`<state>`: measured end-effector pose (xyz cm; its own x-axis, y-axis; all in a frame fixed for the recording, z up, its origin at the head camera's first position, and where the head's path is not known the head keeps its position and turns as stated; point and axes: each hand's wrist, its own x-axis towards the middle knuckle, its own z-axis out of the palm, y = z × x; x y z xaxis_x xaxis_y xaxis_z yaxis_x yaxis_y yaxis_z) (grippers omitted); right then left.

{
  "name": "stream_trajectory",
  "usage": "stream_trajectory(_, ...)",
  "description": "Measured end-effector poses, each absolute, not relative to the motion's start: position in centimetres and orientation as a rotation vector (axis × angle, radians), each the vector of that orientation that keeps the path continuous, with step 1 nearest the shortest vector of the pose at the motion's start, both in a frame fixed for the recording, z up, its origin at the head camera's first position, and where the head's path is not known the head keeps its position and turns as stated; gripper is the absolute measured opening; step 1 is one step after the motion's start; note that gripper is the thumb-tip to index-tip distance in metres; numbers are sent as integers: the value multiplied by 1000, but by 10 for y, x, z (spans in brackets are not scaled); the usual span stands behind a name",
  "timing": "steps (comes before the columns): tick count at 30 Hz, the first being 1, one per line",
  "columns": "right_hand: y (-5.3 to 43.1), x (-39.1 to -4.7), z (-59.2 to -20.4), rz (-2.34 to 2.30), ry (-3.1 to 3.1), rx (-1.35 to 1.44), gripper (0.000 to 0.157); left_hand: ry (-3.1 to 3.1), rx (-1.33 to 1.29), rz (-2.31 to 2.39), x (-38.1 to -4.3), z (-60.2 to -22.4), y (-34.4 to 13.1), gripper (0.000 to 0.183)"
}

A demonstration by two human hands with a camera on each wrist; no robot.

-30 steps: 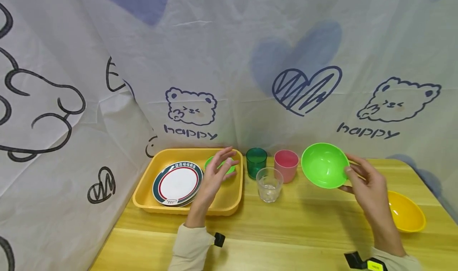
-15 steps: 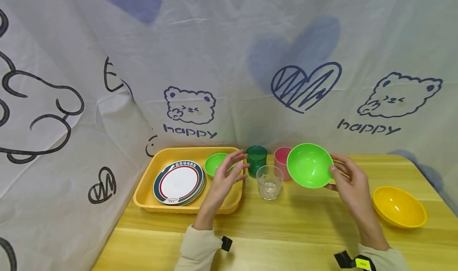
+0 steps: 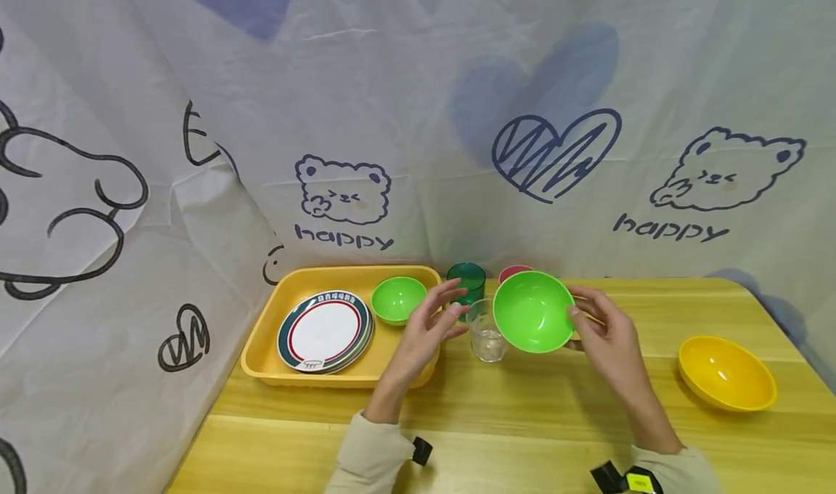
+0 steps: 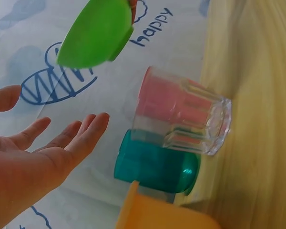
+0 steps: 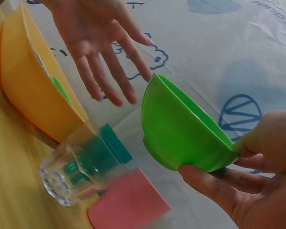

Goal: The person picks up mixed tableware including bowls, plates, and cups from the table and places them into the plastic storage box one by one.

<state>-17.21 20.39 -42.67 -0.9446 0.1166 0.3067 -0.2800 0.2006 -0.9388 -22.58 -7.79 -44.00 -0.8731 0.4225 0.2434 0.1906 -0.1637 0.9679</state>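
My right hand (image 3: 604, 334) pinches the rim of a green bowl (image 3: 534, 313) and holds it tilted above the table, in front of the cups. My left hand (image 3: 424, 334) hovers near the tray's right edge, its fingers spread and nothing in them; in the left wrist view the bowl (image 4: 97, 36) is apart from the fingertips (image 4: 102, 121). A second green bowl (image 3: 398, 300) sits in the yellow tray (image 3: 261, 360), beside a stack of plates (image 3: 324, 332) with dark green and red rings.
A clear glass (image 3: 488, 343), a dark green cup (image 3: 466, 280) and a pink cup (image 5: 128, 202) stand right of the tray. A yellow bowl (image 3: 727, 374) rests on the wooden table (image 3: 522, 421) at the right. A patterned cloth (image 3: 431, 117) hangs behind.
My right hand has carried the green bowl leftward, and it now covers most of the pink cup. My left hand has shifted right, off the bowl in the tray, toward the held bowl.
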Motion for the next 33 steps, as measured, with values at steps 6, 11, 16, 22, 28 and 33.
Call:
stream_trajectory(6,190,-170,-433,1826,-2204,231,35,1887,672,2137,-220,-445,-68,47)
stream_trajectory(11,179,-171,-437,1837,-2222,274,34,1898,661,2095,-218,-445,-64,49)
stream_trajectory(16,172,-172,-440,1852,-2223,302,32,1936,649,2045,-218,-446,-63,48)
stream_trajectory(22,167,-171,-441,1844,-2237,320,31,1956,637,2006,-218,-445,-67,44)
stream_trajectory(28,165,-171,-439,1859,-2260,299,32,1906,641,2005,-218,-442,-70,46)
stream_trajectory(33,167,-169,-439,1857,-2271,318,33,1935,634,1962,-217,-440,-72,46)
